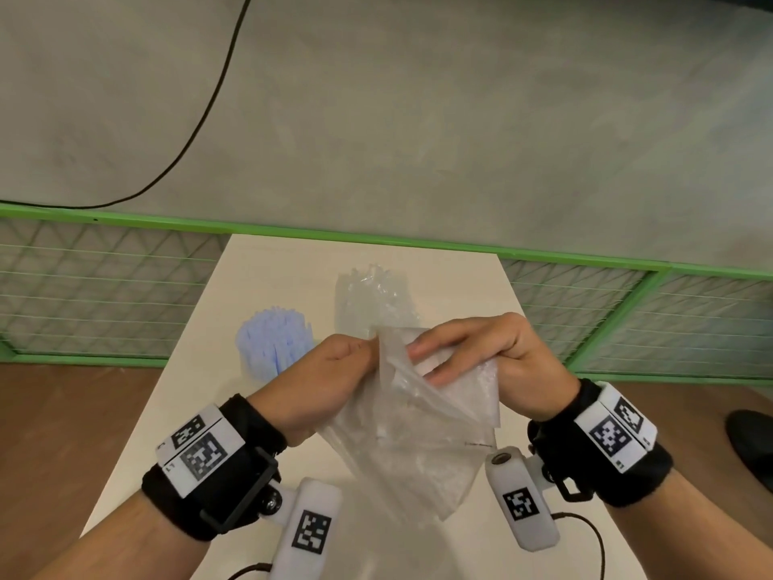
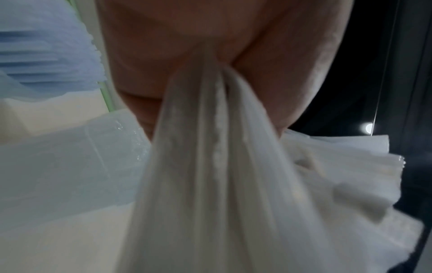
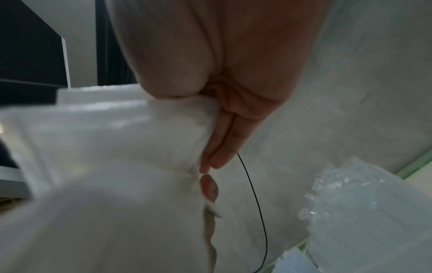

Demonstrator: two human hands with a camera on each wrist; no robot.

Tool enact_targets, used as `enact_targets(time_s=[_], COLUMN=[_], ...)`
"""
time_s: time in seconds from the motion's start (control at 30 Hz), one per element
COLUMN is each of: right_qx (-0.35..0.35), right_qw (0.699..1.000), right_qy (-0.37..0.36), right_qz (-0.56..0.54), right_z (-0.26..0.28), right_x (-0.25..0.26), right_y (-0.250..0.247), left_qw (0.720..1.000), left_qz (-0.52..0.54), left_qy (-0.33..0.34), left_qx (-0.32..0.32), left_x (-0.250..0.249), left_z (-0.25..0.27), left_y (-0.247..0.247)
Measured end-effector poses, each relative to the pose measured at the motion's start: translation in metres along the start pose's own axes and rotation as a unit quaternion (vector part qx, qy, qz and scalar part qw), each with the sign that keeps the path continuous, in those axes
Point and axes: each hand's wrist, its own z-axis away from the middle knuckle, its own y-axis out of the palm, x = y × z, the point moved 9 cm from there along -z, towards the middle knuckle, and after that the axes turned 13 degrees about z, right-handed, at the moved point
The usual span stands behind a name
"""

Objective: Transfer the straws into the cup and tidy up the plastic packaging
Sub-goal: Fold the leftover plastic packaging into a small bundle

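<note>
A bunch of pale blue straws (image 1: 274, 343) stands upright at the table's left; the clear cup around it hardly shows. Both hands hold a clear plastic bag (image 1: 418, 433) above the middle of the table. My left hand (image 1: 364, 349) pinches the bag's upper left edge, and in the left wrist view the gathered plastic bag (image 2: 210, 184) runs out of its closed fingers. My right hand (image 1: 435, 357) grips the bag from the right, fingers (image 3: 222, 147) laid flat along the plastic bag (image 3: 105, 166). A second, crumpled piece of clear packaging (image 1: 372, 299) lies behind the hands.
The white table (image 1: 460, 278) is narrow, with wooden floor on both sides. A green mesh fence (image 1: 104, 286) runs behind it and a black cable (image 1: 200, 119) crosses the grey floor beyond. A dark shoe (image 1: 753, 445) is at the right edge.
</note>
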Motion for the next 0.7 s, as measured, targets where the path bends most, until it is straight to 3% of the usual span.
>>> enact_targets(time_s=[0.37, 0.63, 0.7], right_qx=[0.073, 0.090, 0.095], right_qw=[0.991, 0.929, 0.917], right_qy=[-0.005, -0.042, -0.040], right_qz=[0.114, 0.356, 0.385], right_z=[0.001, 0.001, 0.000], right_x=[0.011, 0.022, 0.022], right_y=[0.010, 0.015, 0.016], left_qw=[0.999, 0.998, 0.997], left_qz=[0.045, 0.063, 0.072], left_qy=[-0.008, -0.030, -0.022], left_qx=[0.003, -0.005, 0.017], left_x=[-0.008, -0.007, -0.012], left_z=[0.000, -0.001, 0.001], left_y=[-0.002, -0.006, -0.002])
